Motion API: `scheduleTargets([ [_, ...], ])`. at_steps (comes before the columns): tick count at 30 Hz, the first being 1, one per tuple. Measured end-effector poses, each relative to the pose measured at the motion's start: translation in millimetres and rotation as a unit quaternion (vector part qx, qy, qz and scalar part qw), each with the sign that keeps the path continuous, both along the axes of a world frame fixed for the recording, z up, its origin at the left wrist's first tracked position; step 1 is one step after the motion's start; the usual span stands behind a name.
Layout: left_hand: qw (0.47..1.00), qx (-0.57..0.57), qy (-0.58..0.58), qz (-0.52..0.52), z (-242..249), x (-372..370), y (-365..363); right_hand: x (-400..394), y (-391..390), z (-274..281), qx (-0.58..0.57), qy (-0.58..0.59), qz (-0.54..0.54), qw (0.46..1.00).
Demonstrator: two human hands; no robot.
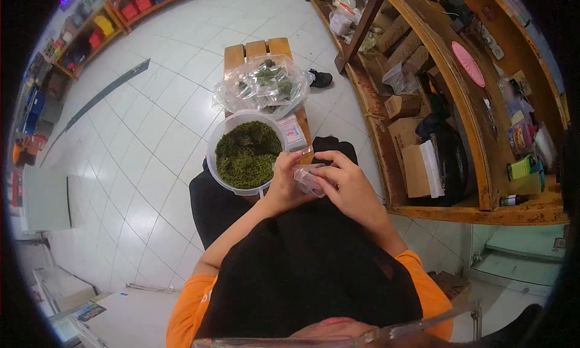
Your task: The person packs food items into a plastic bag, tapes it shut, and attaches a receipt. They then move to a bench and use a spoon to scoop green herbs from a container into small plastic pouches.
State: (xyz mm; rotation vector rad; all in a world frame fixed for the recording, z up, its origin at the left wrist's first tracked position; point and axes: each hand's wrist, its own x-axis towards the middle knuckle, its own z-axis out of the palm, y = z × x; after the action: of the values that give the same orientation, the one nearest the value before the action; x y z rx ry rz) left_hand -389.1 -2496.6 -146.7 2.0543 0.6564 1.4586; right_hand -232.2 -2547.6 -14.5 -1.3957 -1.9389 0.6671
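Observation:
Just in front of my lap, a small transparent plastic bag (308, 180) is pinched between my two hands. My left hand (283, 177) is closed on its left side, while my right hand (345, 182) grips the right side, with thumb and fingers bent. What the bag contains, if anything, I cannot make out. Left of my hands stands a round white tub (212, 144) filled with green moss (246, 167). A stack of small printed packets (293, 133) lies beside the tub, just beyond my hands.
A large transparent bag (232, 99) of small green-filled packets rests on the wooden bench (279, 46) beyond the tub. Wooden shelving (377, 115) with cardboard boxes runs along the right. A black shoe (321, 78) shows by the bench. More shelves (112, 16) line the far left.

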Motion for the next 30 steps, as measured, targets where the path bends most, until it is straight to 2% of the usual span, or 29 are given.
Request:
scheduleTargets([
  [4,0.998,0.047,0.047,0.013,12.8,2.1,-1.5,1.8,2.8,-5.6,0.026,-0.035,0.026,0.999],
  [6,0.998,0.031,0.063,0.006,14.2,3.2,-5.0,3.8,3.7,-9.9,0.031,-0.038,0.026,0.998],
  [11,0.997,0.015,0.08,0.005,10.7,10.6,-7.1,15.8,3.8,-17.2,-0.039,0.064,-0.029,0.997],
  [14,0.999,-0.022,0.041,-0.009,4.1,15.6,-7.0,16.3,3.6,-13.0,-0.059,0.088,-0.066,0.992],
  [16,0.995,-0.036,0.095,0.023,14.3,18.3,-8.4,19.3,6.0,-20.9,-0.027,0.076,-0.079,0.994],
  [21,0.979,-0.101,0.165,0.057,14.4,23.3,-14.2,34.5,35.3,-75.6,0.049,0.044,-0.067,0.996],
  [23,0.976,-0.118,0.172,0.07,10.9,23.5,-17.7,39.7,55.0,-109.1,-0.084,0.026,-0.015,0.996],
  [24,0.973,-0.107,0.19,0.074,8.8,22.8,-20.2,38.2,67.2,-124.3,-0.083,0.026,-0.013,0.996],
  [26,0.97,-0.094,0.209,0.082,9.2,20.4,-20.0,31.4,90.8,-155.1,-0.233,-0.063,0.003,0.97],
  [27,0.974,-0.1,0.198,0.052,11.0,17.5,-18.3,32.1,98.4,-175.6,-0.231,-0.063,0.006,0.971],
  [29,0.976,-0.103,0.188,0.029,18.0,6.2,-11.4,28.7,114.1,-205.6,-0.12,-0.16,0.027,0.979],
  [30,0.981,-0.091,0.168,0.013,25.1,-3.4,-7.1,20.9,110.9,-188.1,-0.095,-0.148,-0.009,0.984],
])
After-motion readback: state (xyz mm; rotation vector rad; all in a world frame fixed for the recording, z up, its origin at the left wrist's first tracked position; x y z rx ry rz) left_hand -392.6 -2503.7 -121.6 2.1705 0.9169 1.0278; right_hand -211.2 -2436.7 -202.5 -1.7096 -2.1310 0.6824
